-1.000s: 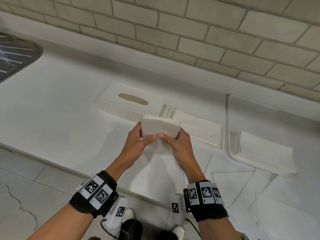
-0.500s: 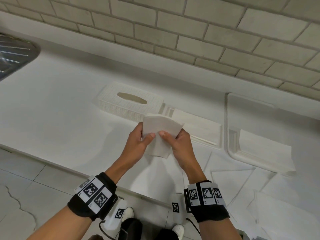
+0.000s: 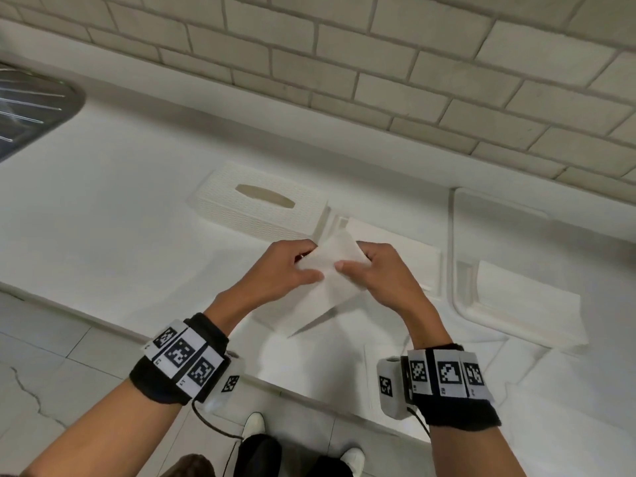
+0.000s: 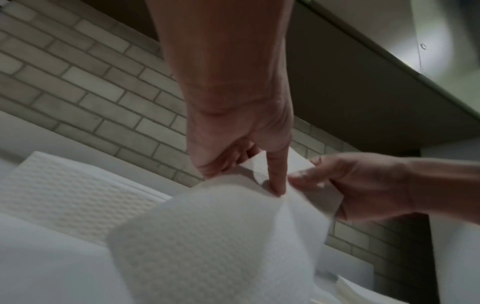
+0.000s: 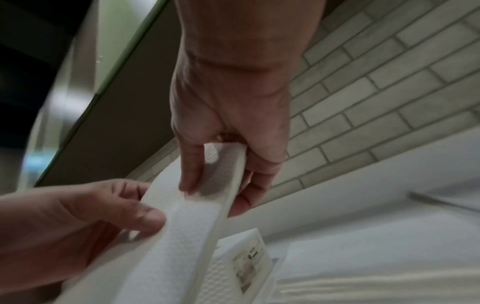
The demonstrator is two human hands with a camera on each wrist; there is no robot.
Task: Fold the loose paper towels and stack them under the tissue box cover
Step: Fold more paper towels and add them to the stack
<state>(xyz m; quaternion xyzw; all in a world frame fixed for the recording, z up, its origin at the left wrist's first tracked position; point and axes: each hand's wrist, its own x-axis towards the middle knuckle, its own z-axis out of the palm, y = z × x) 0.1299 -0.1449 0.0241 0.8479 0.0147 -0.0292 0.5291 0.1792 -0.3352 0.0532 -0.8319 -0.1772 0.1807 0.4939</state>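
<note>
— What did the head camera catch over the counter (image 3: 103,208)?

— A person held one paper towel (image 3: 330,270) in the air above the white worktop, just in front of the tissue box cover (image 3: 261,208). The left hand (image 3: 275,273) pinched its left edge, thumb on top and fingers curled beneath. The right hand (image 3: 382,273) pinched the opposite edge the same way. Neither hand was spread; both were closed on the sheet.

— And the wrist cameras?

— They showed the sheet already doubled over, bowed and sagging between the two grips, its embossed surface plain to see. The right thumb lay flat along the fold.

— How would such a sheet handle?

— Judging by the droop, it was very light, soft and limp, with no stiffness of its own. It would likely crease wherever it was pressed and might tear if tugged hard. The sensible hold looked to be at the edges or corners, so that they could be lined up.

— Where was the rest?

— A stack of folded towels (image 3: 395,256) lay just right of the cover. More towels rested on a tray (image 3: 457,270) farther right, and loose sheets (image 3: 516,390) were scattered on the counter near the right wrist.
</note>
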